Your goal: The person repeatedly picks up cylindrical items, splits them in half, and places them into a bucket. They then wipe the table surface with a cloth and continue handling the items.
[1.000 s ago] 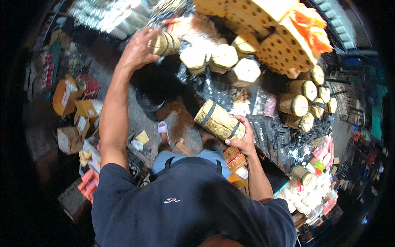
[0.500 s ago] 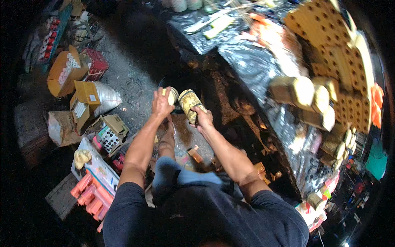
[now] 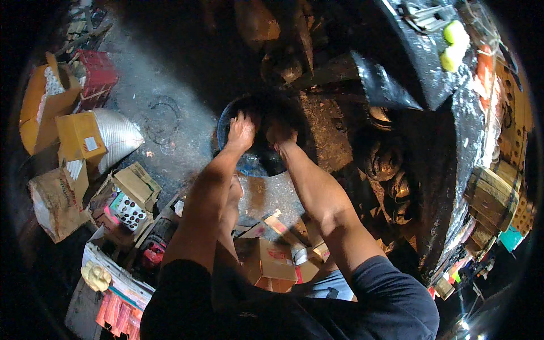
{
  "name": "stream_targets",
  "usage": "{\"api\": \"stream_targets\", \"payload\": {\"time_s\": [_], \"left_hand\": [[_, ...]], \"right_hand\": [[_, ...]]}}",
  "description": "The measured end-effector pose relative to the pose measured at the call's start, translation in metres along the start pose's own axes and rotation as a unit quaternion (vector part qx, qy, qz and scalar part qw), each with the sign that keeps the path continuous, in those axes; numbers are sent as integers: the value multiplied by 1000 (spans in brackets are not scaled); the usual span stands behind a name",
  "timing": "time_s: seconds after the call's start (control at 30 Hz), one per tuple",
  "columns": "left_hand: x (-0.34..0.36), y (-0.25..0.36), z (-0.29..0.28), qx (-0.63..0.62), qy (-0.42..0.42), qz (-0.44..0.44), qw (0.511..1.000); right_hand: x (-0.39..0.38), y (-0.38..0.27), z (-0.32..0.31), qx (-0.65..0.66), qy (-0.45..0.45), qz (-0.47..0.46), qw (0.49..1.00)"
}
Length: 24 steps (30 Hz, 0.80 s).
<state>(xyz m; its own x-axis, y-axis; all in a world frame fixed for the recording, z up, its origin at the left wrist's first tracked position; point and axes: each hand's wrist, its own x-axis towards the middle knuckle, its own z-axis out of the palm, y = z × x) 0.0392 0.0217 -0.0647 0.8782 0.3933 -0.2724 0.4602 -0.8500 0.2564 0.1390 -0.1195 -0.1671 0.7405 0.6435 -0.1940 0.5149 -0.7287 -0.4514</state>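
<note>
Both my arms reach down into a dark round tub with a blue rim, standing on the floor. Over its left side is my left hand, fingers partly stretched apart, with nothing visible in them. My right hand is deeper in shadow near the middle of the tub. Its fingers are hidden, so whether it holds something cannot be made out. What lies inside the tub is too dark to tell.
Open cardboard boxes and a white sack stand at left. A small carton lies by my legs. To the right is a table edge covered in black plastic, with a wooden block and perforated yellow boards.
My hands held pale yellowish cylinder-like pieces; these no longer show. Both hands are now down in the tub. The view has shifted, moving the table farther right.
</note>
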Motion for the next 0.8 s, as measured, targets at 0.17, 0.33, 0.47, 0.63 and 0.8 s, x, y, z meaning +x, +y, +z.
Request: {"api": "stream_targets", "payload": {"time_s": [0.17,0.33,0.47,0.63,0.8], "left_hand": [[18,-17,50,106,-25,68,992],[24,-11,77,119,-76,103,985],[38,-11,155,22,103,133,985],[40,-10,150,-96,95,14,991],[51,-14,144,4,-58,40,998]], "right_hand": [[30,-10,-6,167,-208,207,941],[36,7,18,-69,-206,-26,976],[42,73,67,63,-13,-180,982],[61,44,57,149,-246,4,958],[59,26,46,42,-188,41,980]]}}
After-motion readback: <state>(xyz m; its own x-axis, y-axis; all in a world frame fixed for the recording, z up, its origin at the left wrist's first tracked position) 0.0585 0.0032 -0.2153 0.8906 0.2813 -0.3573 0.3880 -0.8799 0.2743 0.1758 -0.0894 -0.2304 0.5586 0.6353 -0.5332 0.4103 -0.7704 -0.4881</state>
